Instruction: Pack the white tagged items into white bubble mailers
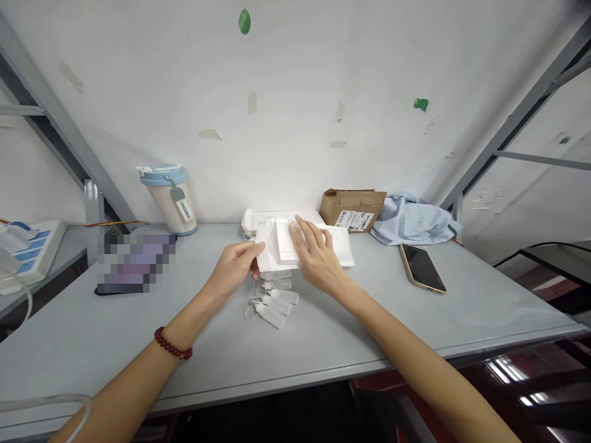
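Near the middle of the frame, a white plastic packet (279, 249) is held above the grey table (462, 307). Its left edge is pinched between thumb and fingers of the left hand (235, 264), while the right hand (314, 252) is laid flat on its top with fingers spread, pressing rather than clenched. A stack of white trays (341, 243) is seen just behind the packet. Below the hands, a small cluster of clear plastic tags (272, 304) is spread on the table. A blue-lidded cup (168, 200) is stood at centre left by the wall, a cardboard box (353, 208) and a pale blue cloth (413, 220) are placed at centre right, and a phone (422, 267) is laid face up near them.
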The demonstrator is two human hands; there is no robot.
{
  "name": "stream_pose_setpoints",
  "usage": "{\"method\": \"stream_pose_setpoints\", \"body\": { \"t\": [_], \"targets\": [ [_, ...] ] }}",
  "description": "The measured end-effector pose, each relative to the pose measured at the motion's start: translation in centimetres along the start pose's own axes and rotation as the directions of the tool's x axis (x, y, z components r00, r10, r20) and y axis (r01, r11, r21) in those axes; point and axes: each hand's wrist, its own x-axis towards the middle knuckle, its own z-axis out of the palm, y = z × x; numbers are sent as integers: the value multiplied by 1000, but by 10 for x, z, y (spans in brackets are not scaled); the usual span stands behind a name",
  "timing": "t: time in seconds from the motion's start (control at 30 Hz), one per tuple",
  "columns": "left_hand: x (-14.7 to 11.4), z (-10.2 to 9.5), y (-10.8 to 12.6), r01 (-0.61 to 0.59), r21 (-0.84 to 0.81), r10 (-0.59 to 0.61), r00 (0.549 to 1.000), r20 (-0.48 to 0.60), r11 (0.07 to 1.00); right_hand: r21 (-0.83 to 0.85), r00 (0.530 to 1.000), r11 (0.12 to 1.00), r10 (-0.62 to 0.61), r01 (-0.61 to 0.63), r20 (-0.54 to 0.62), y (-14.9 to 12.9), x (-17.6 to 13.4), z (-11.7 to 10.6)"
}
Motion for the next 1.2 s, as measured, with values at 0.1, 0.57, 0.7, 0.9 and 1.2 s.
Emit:
{"method": "stream_pose_setpoints", "body": {
  "t": [0.1, 0.57, 0.7, 0.9, 1.2],
  "targets": [
    [-3, 3, 2, -80, 158, 90, 994, -58, 984, -19, 1000, 1000, -9, 9, -17, 1, 0, 1],
    [-11, 11, -1, -416, 393, 481, 873, -82, 820, 14, 991, 998, -59, 61, -124, 4, 3, -8],
    [-10, 14, -4, -454, 509, 544, 838, -34, 731, 35, 984, 996, -74, 81, -163, 3, 4, -11],
    [-6, 17, -16, -601, 597, 683, 721, 118, 532, 15, 948, 991, -122, 132, -294, 1, 5, -19],
    [-13, 22, -7, -444, 487, 528, 848, -41, 752, 26, 905, 998, -46, 62, -423, -8, 4, -24]
  ]
}}
